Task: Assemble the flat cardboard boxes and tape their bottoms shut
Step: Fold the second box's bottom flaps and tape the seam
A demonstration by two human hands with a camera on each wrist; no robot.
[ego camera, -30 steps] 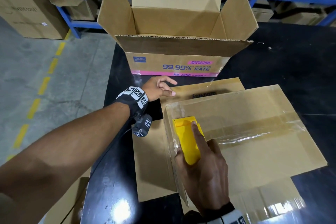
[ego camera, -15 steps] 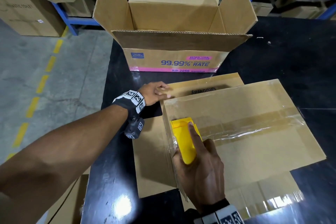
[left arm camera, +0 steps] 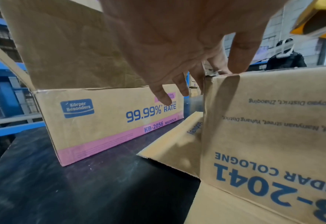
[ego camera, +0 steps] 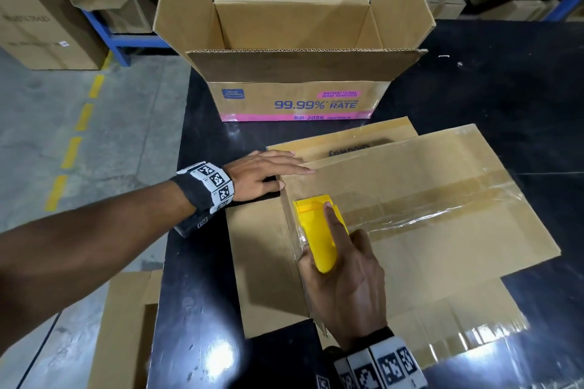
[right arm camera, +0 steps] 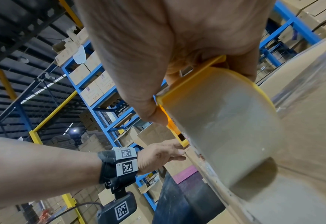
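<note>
Head view: upturned box (ego camera: 426, 199) sits on the black tabletop (ego camera: 205, 309), tape strip along its bottom seam. Right hand (ego camera: 344, 281) grips the yellow tape dispenser (ego camera: 319, 230) at the box's left edge. Left hand (ego camera: 262, 172), fingers flat, presses the far-left corner. Risk: glossy film wrinkles or tears crooked if the box slides.

Left wrist view: fingers spread, tips on the matte corrugated corner (left arm camera: 223, 75). Printed box (left arm camera: 108, 121) just beside; could get nudged.

Right wrist view: fingers curled round the dispenser; clear roll (right arm camera: 225, 128) smooth, sticky.
</note>
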